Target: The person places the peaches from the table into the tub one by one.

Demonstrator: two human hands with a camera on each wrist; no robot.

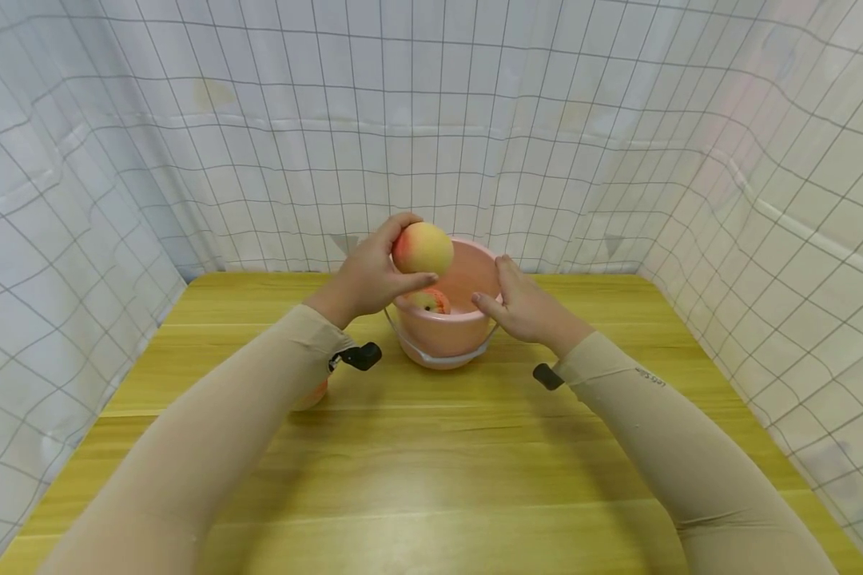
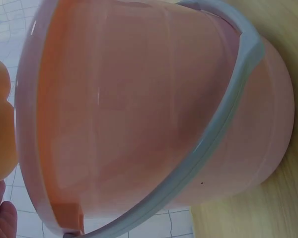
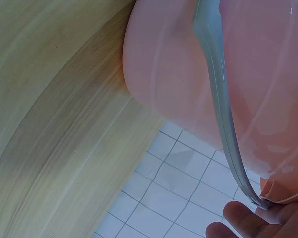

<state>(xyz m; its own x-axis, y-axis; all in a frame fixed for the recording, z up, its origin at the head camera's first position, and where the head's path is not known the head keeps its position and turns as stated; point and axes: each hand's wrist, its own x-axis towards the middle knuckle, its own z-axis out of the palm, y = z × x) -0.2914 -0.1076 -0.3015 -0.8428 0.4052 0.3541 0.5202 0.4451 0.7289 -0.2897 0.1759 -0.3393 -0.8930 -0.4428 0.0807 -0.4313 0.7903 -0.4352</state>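
Note:
My left hand grips a yellow-pink peach just above the near-left rim of a pink bucket with a grey handle. Another peach lies inside the bucket. My right hand rests with straight fingers against the bucket's right rim. In the left wrist view the bucket fills the frame, the held peach showing at the left edge. The right wrist view shows the bucket's wall, its handle and my fingertips at the rim.
The bucket stands at the back middle of a wooden table. A further peach lies on the table, mostly hidden under my left forearm. White gridded cloth walls enclose the table on three sides.

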